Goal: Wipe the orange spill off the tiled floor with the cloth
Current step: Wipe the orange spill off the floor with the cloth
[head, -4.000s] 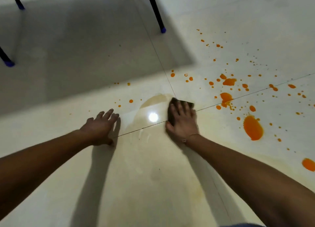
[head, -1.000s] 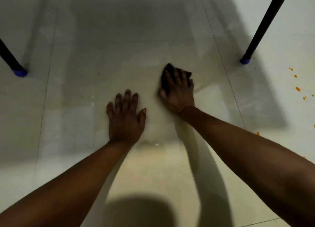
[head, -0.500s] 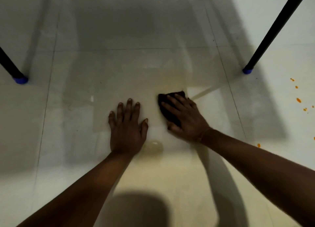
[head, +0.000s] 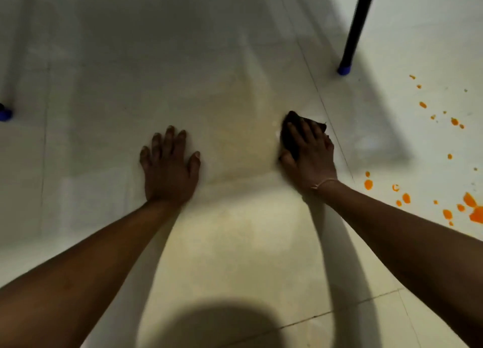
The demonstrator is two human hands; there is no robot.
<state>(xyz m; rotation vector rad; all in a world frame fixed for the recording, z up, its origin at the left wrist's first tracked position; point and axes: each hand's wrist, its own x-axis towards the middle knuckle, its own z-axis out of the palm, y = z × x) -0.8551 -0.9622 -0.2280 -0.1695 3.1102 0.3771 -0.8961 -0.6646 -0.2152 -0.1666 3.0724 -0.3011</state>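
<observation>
The dark, crumpled cloth lies on the pale glossy tiled floor, mostly hidden beneath the right hand; only its far and left edges show. That hand presses flat on it, fingers spread forward, a thin band at the wrist. Left of the cloth, well apart, the left hand rests palm-down and empty, fingers splayed. Right of the cloth, scattered orange spill drops run off the frame edge. Beyond the cloth stands a black furniture leg with a blue foot, its top cut off.
</observation>
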